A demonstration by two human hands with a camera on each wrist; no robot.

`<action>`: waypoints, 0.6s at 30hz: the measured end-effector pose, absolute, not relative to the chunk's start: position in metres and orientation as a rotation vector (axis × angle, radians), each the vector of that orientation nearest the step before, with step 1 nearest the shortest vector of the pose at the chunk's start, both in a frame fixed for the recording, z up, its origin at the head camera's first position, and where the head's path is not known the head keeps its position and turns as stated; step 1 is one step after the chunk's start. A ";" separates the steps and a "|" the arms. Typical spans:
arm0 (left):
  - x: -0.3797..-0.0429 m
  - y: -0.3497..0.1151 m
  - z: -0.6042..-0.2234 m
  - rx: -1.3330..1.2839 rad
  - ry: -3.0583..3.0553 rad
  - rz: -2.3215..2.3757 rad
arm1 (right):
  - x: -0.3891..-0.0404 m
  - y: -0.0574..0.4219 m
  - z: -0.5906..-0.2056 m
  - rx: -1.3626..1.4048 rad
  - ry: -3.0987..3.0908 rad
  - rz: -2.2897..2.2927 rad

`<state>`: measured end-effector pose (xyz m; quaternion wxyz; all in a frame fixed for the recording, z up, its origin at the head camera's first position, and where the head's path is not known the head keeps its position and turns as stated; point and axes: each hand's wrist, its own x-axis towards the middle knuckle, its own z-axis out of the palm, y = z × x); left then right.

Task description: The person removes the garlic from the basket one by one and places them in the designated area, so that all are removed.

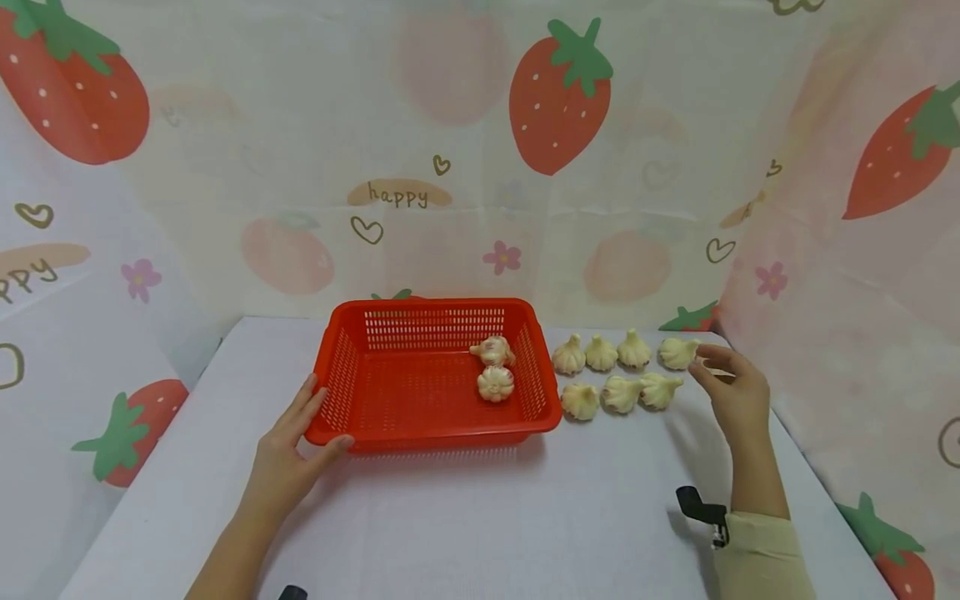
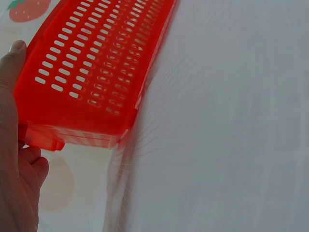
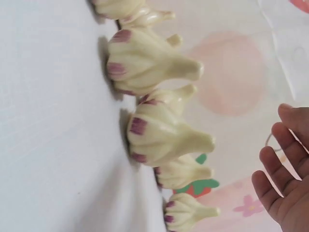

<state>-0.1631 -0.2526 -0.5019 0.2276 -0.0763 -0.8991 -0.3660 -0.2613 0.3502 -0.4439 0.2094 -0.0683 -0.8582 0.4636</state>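
A red plastic basket (image 1: 420, 440) with slotted walls stands on the white-covered table. My left hand (image 1: 281, 467) holds its near left corner, thumb on the front rim and fingers along the left side; the left wrist view shows curled fingers (image 2: 36, 169) below the basket's lip. Two garlic bulbs (image 1: 495, 383) lie inside at the basket's right end. Several more bulbs sit right of it in two rows. My right hand (image 1: 735, 392) is beside the rightmost back-row garlic bulb (image 1: 678, 353), fingers loosely bent. The right wrist view shows this hand (image 3: 289, 179) holding nothing, apart from the nearer bulbs.
A strawberry-print cloth (image 1: 450, 150) hangs behind the table and along both sides. The front-row garlic bulbs (image 1: 619, 393) stand close to the basket's right wall. A black wrist mount (image 1: 701, 507) sticks out from the right sleeve (image 1: 761, 550).
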 end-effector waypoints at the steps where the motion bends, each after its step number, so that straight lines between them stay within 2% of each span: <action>1: -0.163 -0.252 -0.502 -0.210 -2.476 -1.008 | -0.260 0.349 -0.441 -0.186 -2.381 1.298; 7: -0.162 -0.253 -0.504 -0.225 -2.451 -1.024 | -0.253 0.334 -0.425 -0.112 -2.367 1.293; 18: -0.162 -0.252 -0.502 -0.230 -2.453 -1.022 | -0.257 0.283 -0.410 0.245 -2.435 1.242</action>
